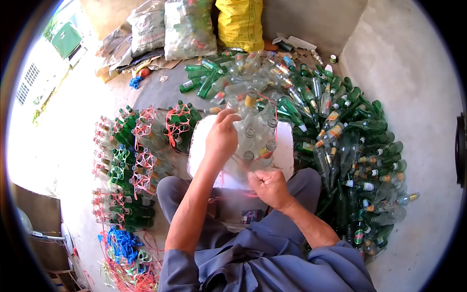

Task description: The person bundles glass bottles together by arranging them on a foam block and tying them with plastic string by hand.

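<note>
Several clear glass bottles (249,134) stand upright in a tight group on a white board (282,155) in front of me. Pinkish-red string (276,117) runs around part of the group near the necks. My left hand (222,136) is raised at the left side of the bottles, its fingers curled; what they hold, if anything, is too small to tell. Near the front of the group, my right hand (272,187) is closed in a fist, with a thin strand seeming to run from it towards the bottles.
Loose green and clear bottles (340,141) are heaped behind and to the right. Tied bottle bundles (129,165) stand at the left. Blue and red strings (124,246) lie at the lower left. A yellow sack (240,24) and white sacks (189,29) are at the back.
</note>
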A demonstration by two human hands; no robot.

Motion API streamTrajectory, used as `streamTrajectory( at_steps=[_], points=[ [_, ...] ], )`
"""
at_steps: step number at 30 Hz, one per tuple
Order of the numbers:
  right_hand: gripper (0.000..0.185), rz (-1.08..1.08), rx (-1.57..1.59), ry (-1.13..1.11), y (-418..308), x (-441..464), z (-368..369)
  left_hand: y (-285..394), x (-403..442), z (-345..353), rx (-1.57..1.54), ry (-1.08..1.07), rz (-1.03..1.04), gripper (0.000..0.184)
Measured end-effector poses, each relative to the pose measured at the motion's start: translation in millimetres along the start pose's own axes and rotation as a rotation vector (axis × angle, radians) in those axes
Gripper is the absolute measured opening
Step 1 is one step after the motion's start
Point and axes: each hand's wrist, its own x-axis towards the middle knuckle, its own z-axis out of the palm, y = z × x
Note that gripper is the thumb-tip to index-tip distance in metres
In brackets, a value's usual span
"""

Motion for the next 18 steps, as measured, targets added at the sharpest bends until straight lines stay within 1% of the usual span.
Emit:
streamTrajectory(
  at_steps=[5,8,11,18],
  points=[
    [0.036,-0.083,-0.109,0.014,-8.5,15.9,-19.5,2.3,-0.5,-0.4,-0.057,-0.021,-0.027,0.030],
    [0.034,-0.200,-0.108,0.038,-7.0,29.5,-27.9,0.1,-0.6,1.1,-0.077,-0.017,-0.033,0.031],
    [0.033,-0.212,-0.170,0.049,-7.4,41.0,-36.9,-0.5,-0.3,1.5,-0.089,-0.011,-0.040,0.030],
    [0.031,-0.102,-0.217,0.164,19.0,38.0,-25.9,7.6,0.0,0.2,-0.113,0.026,-0.035,0.035]
  ],
)
